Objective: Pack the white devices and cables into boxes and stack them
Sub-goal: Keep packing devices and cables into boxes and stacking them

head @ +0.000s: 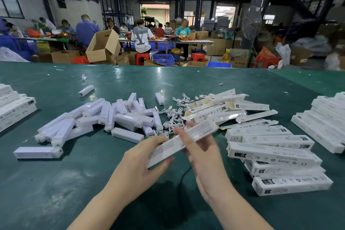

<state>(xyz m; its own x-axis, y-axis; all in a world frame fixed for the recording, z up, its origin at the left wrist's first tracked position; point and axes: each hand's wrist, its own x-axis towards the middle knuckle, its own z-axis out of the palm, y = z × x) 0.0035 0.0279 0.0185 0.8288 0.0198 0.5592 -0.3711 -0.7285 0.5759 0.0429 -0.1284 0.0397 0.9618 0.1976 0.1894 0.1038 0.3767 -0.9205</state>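
**Green table, one box in hand**

Green table [56, 183] carries, left to right: devices [104, 117], cables [173, 115], flat boxes [224, 106]. Packed boxes [276, 155] right. Above the near edge, left hand [143, 162] grips box [179, 142]; right hand [203, 151] touches it, fingers straight.

Two bare forearms reach in from the bottom edge, and no sleeve shows on either of them. The left hand [143, 158] wears no glove, ring or watch, and its wrist has no band. The right hand [203, 158] is just as plain, with no glove, ring or strap. The fingers are slim and long. The nails that show look short and unpainted, though blur makes that hard to judge. No marks or tattoos show on the arms. Nothing else of the person is in view.
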